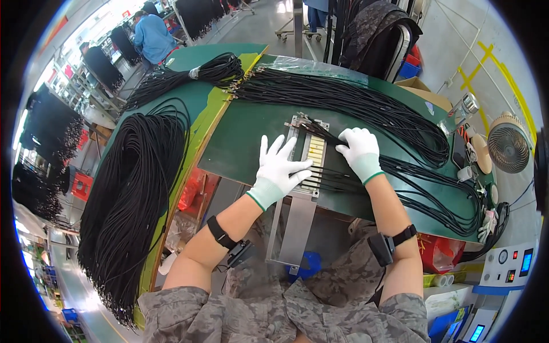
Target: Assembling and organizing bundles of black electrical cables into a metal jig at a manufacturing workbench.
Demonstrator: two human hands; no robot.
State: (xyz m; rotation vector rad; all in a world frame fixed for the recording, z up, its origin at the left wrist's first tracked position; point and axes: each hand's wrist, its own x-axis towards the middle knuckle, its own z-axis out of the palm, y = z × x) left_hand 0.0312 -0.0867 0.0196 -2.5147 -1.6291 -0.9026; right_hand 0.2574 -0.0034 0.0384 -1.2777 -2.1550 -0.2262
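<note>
Worktop (229, 143): dark green, with a yellow-green strip (209, 123) along its left side; a second green surface (211, 52) adjoins beyond.
Stock on the surfaces: a large black cable coil (134, 171) hangs over the left edge, a tied bundle (220, 70) lies above it, and a long cable run (349, 104) crosses the far side.
Right end: round desk fan (508, 147) near the pale wall (457, 43); control panel (506, 266) with lit displays below.
Room: racks of hanging cables (51, 123) to the left, a person in blue (154, 40) in the background, camouflage fabric (374, 40) over a metal frame beyond the worktop.
Fixture (309, 193): silver metal, near edge of the worktop, holding a pale yellow slotted block (315, 151).
Working cables (323, 135): thin, black, bunched slantwise over the fixture's far end; exposed ends brownish and metallic.
Lower cables (334, 178): several, spaced apart, running right from the fixture's near half.
Left hand (278, 171): white-gloved, fingers spread, grasping nothing visible; index and thumb extend toward the lower cables, contact cannot be determined.
Right hand (361, 150): white-gloved, fingers and thumb curled onto the working cables, just right of the fixture.
</note>
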